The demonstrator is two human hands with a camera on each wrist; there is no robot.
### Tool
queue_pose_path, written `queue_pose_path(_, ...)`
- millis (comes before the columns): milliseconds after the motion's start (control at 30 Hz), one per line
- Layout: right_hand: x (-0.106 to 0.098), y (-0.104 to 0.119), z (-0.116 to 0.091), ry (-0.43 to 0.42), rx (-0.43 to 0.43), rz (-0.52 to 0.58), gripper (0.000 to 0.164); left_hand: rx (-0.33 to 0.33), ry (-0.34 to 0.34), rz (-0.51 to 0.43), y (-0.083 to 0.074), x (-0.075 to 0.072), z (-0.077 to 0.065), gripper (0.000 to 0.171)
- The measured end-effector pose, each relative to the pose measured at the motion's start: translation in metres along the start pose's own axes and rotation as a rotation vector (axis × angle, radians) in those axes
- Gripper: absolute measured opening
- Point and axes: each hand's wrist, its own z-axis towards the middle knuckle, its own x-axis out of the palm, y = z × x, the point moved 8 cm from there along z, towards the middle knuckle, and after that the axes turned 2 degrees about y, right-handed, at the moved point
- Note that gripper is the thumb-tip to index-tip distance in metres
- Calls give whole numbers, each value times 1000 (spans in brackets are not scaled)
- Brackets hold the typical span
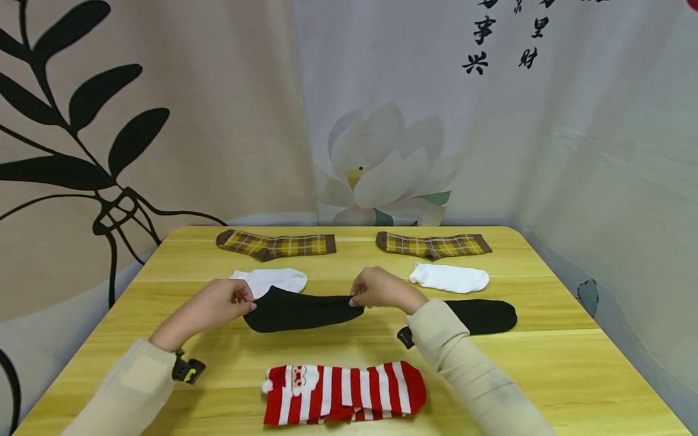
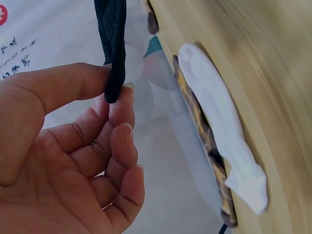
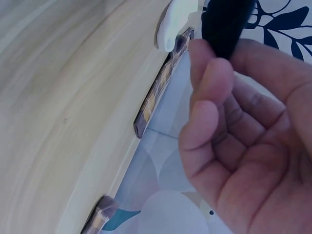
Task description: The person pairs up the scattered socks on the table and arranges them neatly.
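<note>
A black sock (image 1: 305, 310) is stretched sideways over the middle of the table, pinched at both ends. My left hand (image 1: 218, 304) pinches its left end between thumb and fingers; the left wrist view shows the dark fabric (image 2: 113, 53) between thumb and index finger. At the other end my right hand (image 1: 382, 289) pinches the sock, and the right wrist view shows the black cloth (image 3: 226, 27) in that grip. Behind the held sock lies a white sock (image 1: 278, 280), partly covered by it. A second black sock (image 1: 485, 316) lies flat, partly hidden by my right forearm.
Red-and-white striped socks (image 1: 349, 392) with a Santa face lie at the front of the wooden table (image 1: 218, 406). One white sock (image 1: 449, 277) is at right. Along the back edge lie two plaid socks, one left (image 1: 278, 245), one right (image 1: 433, 244). A printed curtain hangs behind.
</note>
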Motion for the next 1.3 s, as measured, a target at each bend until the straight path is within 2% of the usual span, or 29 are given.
queue_pose_path(500,-3,-28,-24,-16,32,21,7,73,36,-63,-19,18,13,9)
queue_pose_path(900,-1,-51,-39,-41,62,58,7,101,74,-105,-30,32,27,9)
queue_pose_path(1300,-3,-65,-51,-52,79,82,7,109,134,-129,-36,56,45,10)
